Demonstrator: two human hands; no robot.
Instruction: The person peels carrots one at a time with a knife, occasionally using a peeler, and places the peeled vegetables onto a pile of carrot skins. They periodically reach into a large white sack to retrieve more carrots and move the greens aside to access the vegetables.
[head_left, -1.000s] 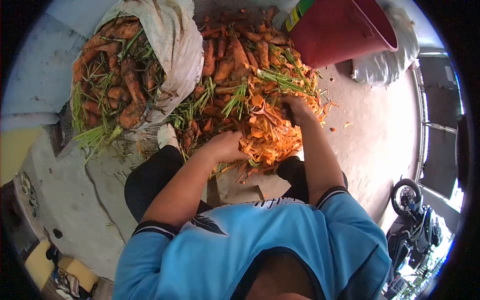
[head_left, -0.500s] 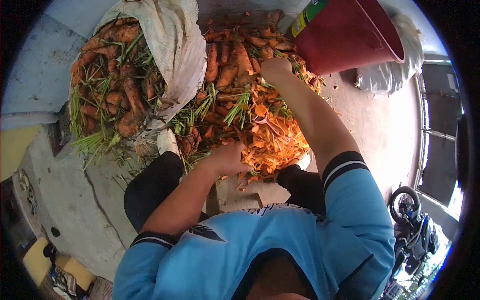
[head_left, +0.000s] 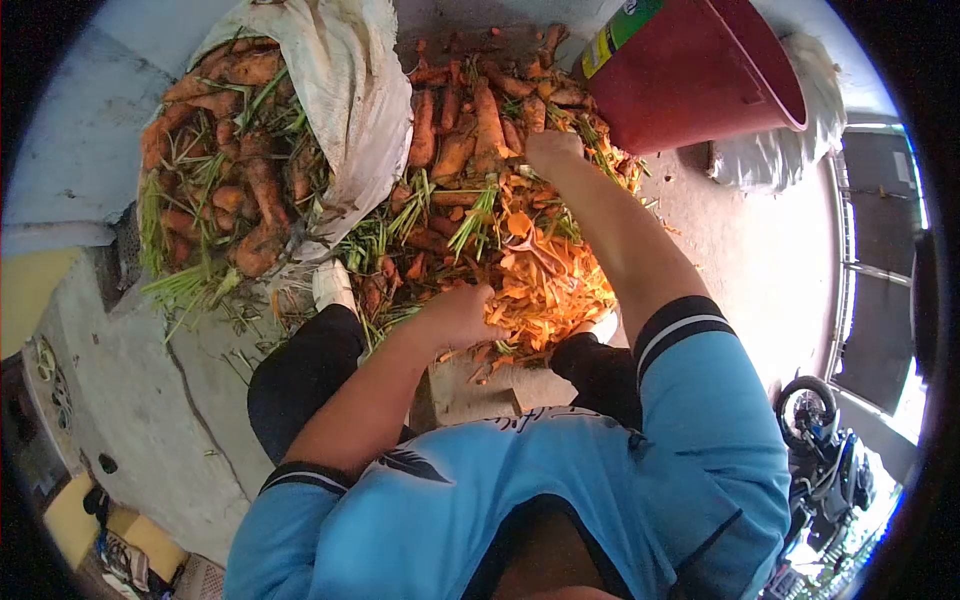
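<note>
Low over the near edge of the orange peelings (head_left: 545, 305), my left hand (head_left: 462, 316) is closed, its fingers curled; what they hold is hidden. My right hand (head_left: 553, 152) reaches farther out over the heap of carrots (head_left: 487, 120). It is closed too, and I cannot make out anything in its fingers. Whole carrots caked in soil lie beyond and left of it. Cut green stalks (head_left: 478, 220) are scattered between my hands. A round orange slice (head_left: 519, 224) and a pinkish strip rest on the peelings.
To the left, a white woven sack (head_left: 355, 110) gapes, full of carrots (head_left: 262, 170) with green stems. A dark red bucket (head_left: 690, 75) stands at the back right, a whitish sack (head_left: 780, 150) behind it. A motorcycle (head_left: 825, 450) is parked at far right.
My right hand has come slightly toward my body, over the carrot heap. My left hand stays nearly in place and both remain closed.
</note>
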